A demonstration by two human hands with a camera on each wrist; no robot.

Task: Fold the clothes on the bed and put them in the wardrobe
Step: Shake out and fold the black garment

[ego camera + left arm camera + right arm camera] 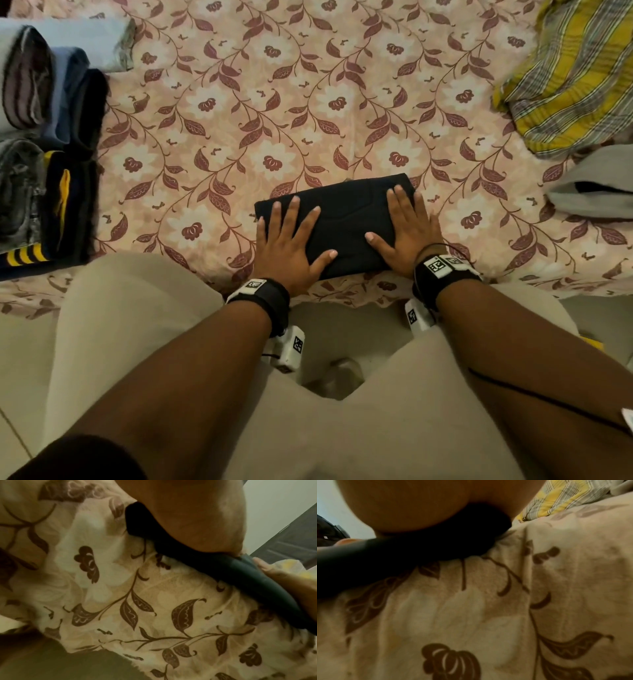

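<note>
**Both palms flat on folded black garment**

Far left: stack of folded clothes (51,144) on the bed (212,137). My left hand (291,243) lies flat on the left end of the black garment (342,219), fingers straight and spread. The garment is a folded rectangle at the near bed edge. My right hand (404,229) is flat on its right end, fingers straight, thumb out. Far right: yellow striped cloth (568,75), unfolded; grey garment (596,188) just below it.
</note>
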